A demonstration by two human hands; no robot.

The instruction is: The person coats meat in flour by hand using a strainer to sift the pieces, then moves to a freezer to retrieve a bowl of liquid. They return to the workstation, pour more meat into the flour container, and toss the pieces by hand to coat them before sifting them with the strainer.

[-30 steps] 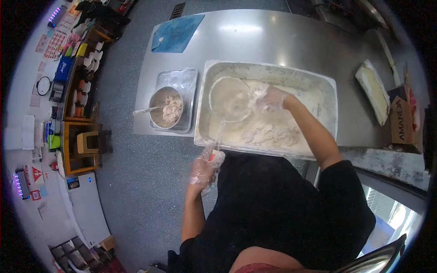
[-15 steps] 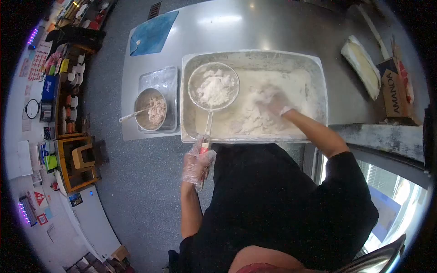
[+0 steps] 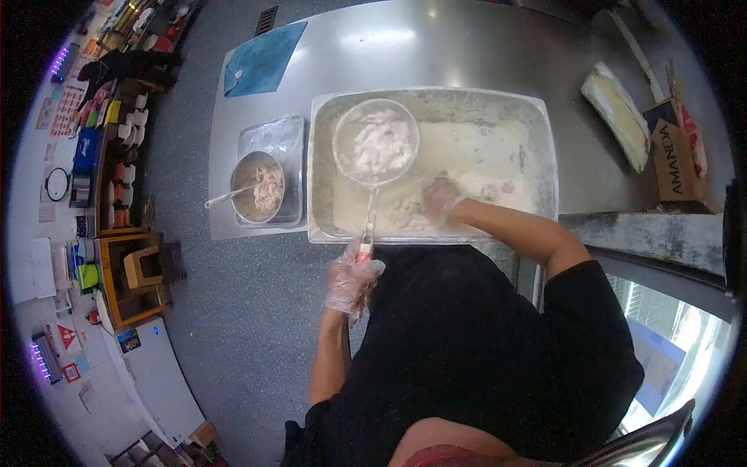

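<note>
Hands, two, in clear gloves: left hand (image 3: 352,282) closed round the red-and-white handle (image 3: 364,254) of a strainer; right hand (image 3: 441,197) down among floured pieces (image 3: 408,214), blurred, its grip impossible to tell. Handling, as judged: strainer best held level and low over the flour, its rim near the working hand; pieces best scooped with loose fingers, a few at a time, excess powder shaken off gently to limit dust and clumping. Strainer (image 3: 345,152), one: round, fine wire mesh, held over the left end of a deep tray (image 3: 551,156); contents, a heap of pale, lumpy, powder-coated pieces. Flour (image 3: 467,148): off-white, uneven, spread across the tray. Adjacent, on the bench (image 3: 482,47): metal bowl (image 3: 245,173) of pinkish pieces, utensil inside, set on a shallow tray (image 3: 296,140).
</note>
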